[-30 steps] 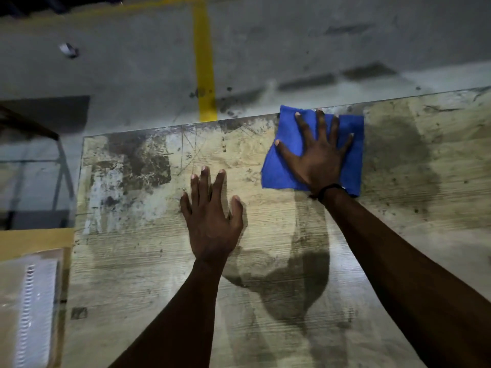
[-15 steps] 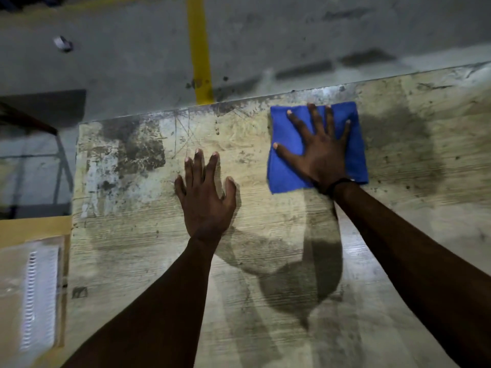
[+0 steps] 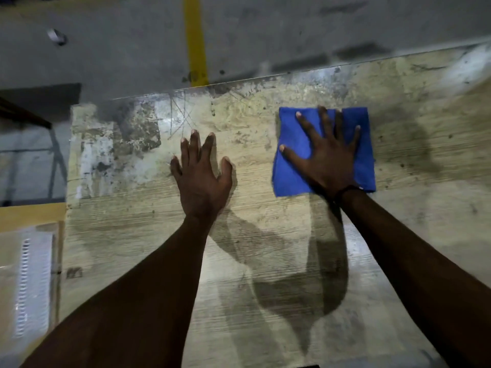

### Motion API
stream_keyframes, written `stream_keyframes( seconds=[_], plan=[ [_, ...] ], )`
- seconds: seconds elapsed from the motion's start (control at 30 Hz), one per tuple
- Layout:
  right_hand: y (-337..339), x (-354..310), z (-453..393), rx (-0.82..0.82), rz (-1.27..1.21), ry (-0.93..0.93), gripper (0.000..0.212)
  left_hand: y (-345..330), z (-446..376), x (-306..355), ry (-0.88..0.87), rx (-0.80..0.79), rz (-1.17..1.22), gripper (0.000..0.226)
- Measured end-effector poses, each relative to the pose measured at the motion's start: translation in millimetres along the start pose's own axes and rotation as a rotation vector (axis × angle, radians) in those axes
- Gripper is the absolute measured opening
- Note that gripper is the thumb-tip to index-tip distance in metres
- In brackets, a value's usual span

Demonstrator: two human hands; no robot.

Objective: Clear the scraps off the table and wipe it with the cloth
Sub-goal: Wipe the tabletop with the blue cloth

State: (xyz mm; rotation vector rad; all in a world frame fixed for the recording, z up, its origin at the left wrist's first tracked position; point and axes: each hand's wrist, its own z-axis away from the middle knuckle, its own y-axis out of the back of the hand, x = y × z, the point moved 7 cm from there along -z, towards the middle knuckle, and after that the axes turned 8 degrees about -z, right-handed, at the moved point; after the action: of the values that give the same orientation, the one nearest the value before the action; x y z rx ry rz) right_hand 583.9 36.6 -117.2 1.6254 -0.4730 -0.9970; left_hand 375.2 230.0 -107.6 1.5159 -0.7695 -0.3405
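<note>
right hand [image 3: 328, 163] flat, fingers spread, pressing blue cloth [image 3: 292, 166] on table [image 3: 265, 235]. left hand [image 3: 203, 179] flat on table beside it, grasping nothing.

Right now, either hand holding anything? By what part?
Nothing gripped. Right hand presses flat on the middle of the cloth; left hand lies flat on the bare table.

Soft matt blue cloth [image 3: 297, 166], worn wood-grain table [image 3: 265, 235] with scratched, stained, faintly glossy top, matt concrete floor [image 3: 132, 49]
</note>
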Motion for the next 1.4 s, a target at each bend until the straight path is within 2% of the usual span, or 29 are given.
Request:
stream_keyframes(
  seconds=[0.1, 0.23, 0.3, 0.37, 0.47, 0.6, 0.73, 0.83, 0.9, 1.03, 1.13, 1.2, 1.3, 1.4],
  plan=[
    [-10.1, -22.7, 18.8, 0.03, 0.031, 0.022, 0.087, -0.6, -0.6, -0.9, 0.004, -0.014, 0.016, 0.062],
    [-17.8, -67.6, 119.3, -0.097, 0.048, 0.218, 0.088, -1.4, -2.0, -2.2, -0.011, -0.03, 0.059, 0.062],
    [-12.9, -59.3, 161.7, -0.109, 0.028, 0.239, 0.087, -1.5, -1.0, -2.3, -0.019, -0.035, 0.06, 0.061],
    [-2.7, -30.8, 170.0, -0.067, 0.053, 0.195, 0.086, -1.4, 0.6, -2.3, -0.03, -0.047, 0.064, 0.062],
    [9.2, 10.1, 129.9, -0.018, 0.074, 0.023, 0.086, -0.2, 3.0, -1.1, -0.058, -0.06, 0.039, 0.062],
    [0.2, 6.4, 103.0, 0.033, 0.036, -0.101, 0.086, -0.9, 26.8, -2.5, -0.088, -0.077, -0.022, 0.062],
    [-13.0, -44.4, 174.7, -0.006, 0.065, 0.128, 0.085, 1.2, 77.3, -8.8, -0.091, -0.052, -0.068, 0.061],
    [-5.9, -40.1, 246.8, -0.061, 0.037, 0.193, 0.084, 5.0, 120.6, -11.9, -0.076, -0.05, -0.091, 0.063],
    [7.4, -8.7, 265.4, -0.047, 0.051, 0.145, 0.083, 7.3, 150.5, -10.1, -0.061, -0.053, -0.102, 0.064],
    [33.0, 62.2, 240.0, -0.021, 0.084, -0.069, 0.085, 11.3, 201.8, 5.1, -0.043, -0.049, -0.105, 0.062],
    [30.4, 63.6, 215.1, 0.053, 0.035, -0.179, 0.085, 12.3, 231.3, 21.7, -0.02, -0.062, -0.096, 0.061],
    [19.6, 35.4, 213.8, 0.058, 0.053, -0.108, 0.084, 10.6, 244.2, 33.8, -0.031, -0.09, -0.081, 0.063],
    [10.2, 2.6, 249.1, -0.005, 0.034, 0.139, 0.082, 7.8, 252.1, 47.9, -0.052, -0.096, -0.1, 0.063],
    [27.7, 44.8, 281.6, -0.004, 0.049, 0.175, 0.081, 2.3, 244.9, 66.9, -0.066, -0.086, -0.081, 0.062]
  ],
)
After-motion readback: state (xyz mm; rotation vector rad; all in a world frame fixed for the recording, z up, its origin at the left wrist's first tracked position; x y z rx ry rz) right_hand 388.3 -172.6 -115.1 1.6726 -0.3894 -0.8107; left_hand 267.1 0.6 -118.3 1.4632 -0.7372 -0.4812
